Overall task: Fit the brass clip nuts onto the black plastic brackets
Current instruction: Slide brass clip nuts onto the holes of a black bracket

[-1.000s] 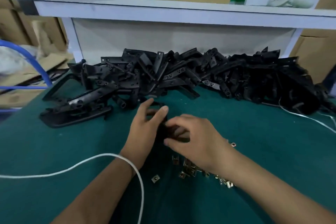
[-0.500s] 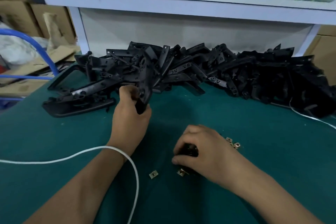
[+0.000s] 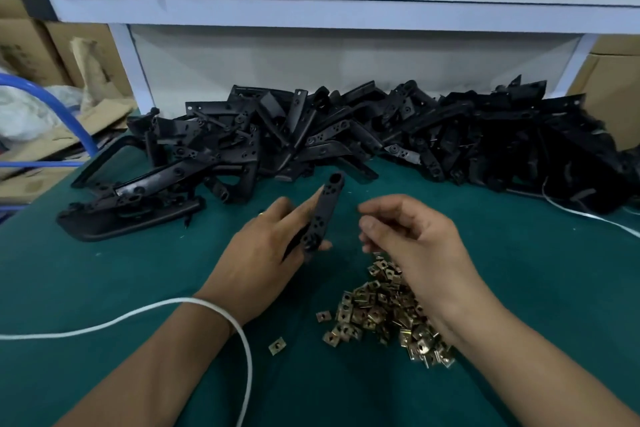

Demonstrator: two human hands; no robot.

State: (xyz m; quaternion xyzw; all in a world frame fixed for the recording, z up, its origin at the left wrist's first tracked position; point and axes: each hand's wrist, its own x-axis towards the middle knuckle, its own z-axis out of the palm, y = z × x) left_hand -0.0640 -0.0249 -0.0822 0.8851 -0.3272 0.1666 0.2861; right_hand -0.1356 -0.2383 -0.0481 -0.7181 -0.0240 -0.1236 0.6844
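Observation:
My left hand [image 3: 263, 253] grips one long black plastic bracket [image 3: 322, 215] by its lower end, and the bracket tilts up and to the right above the green mat. My right hand [image 3: 412, 246] hovers just right of the bracket with its fingers curled toward the thumb. I cannot see whether a nut is pinched between them. Below that hand, a heap of several brass clip nuts [image 3: 384, 315] lies on the mat, with a stray nut [image 3: 277, 345] to its left. A big pile of black brackets [image 3: 346, 139] runs along the back.
The green mat [image 3: 104, 288] covers the table. A larger black frame part [image 3: 131, 215] lies at the left. A white cord [image 3: 121, 319] crosses my left wrist, another white cord [image 3: 588, 215] runs at the right. A white shelf [image 3: 311, 7] overhangs the back, with cardboard boxes [image 3: 52, 52] on the left.
My left hand pulled a bracket from the pile and brought it to the middle. My right hand rose from the brass nuts, uncovering the heap.

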